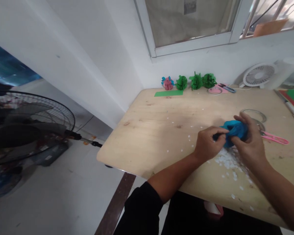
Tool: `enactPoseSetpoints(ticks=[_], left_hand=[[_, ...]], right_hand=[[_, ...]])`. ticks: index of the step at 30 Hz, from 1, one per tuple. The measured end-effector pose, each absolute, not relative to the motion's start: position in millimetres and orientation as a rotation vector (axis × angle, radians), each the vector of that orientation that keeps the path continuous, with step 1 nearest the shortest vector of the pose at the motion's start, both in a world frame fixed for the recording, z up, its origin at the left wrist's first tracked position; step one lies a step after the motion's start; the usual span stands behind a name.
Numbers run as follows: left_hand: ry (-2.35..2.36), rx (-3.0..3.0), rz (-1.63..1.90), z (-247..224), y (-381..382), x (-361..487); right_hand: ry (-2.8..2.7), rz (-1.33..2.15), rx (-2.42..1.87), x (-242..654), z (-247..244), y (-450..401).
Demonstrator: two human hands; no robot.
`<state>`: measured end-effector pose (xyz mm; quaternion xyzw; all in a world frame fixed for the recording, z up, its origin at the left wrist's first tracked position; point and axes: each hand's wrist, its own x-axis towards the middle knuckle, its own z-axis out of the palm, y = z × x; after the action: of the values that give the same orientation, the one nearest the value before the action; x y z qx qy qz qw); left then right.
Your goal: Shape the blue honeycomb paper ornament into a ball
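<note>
The left hand [209,143] is pinching the left edge of a blue paper piece [236,129] between thumb and bent fingers, while the right hand [253,150] is gripping the same piece from the right, its thumb pressing on the near side and its other fingers curling around the far side. The blue paper piece is hanging just above the right part of a wooden table [139,130], over a heap of small white paper scraps [229,160]; more scraps are lying scattered toward the left and the near edge. Just right of the right hand, pink-handled snips [276,138] are resting on the table, and a pale ring [256,110] is lying just beyond that hand. Along the far edge, a pink-and-blue paper ball [168,83] is standing at the left end of a row with three green paper balls [196,81], and a green paper strip [169,93] is lying in front of its left end. Right of the row, dark-bladed snips [227,88] are lying on pink paper [219,87], and a small white fan [259,75] is standing farther right against the wall.
</note>
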<state>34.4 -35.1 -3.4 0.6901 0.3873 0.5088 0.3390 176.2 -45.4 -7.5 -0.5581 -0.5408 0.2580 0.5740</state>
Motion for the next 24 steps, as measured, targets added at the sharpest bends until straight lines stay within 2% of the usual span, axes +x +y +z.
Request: enactPoseSetpoints(ticks=[9,24], left_hand=[[0.994,1.707,1.329,-2,-32,29],[0.922,1.687,1.298,-1,-31,27]], right_hand=[[-0.88,0.971,-1.157,181,-11,-36],[-0.646,1.087,-1.074,173,3,-40]])
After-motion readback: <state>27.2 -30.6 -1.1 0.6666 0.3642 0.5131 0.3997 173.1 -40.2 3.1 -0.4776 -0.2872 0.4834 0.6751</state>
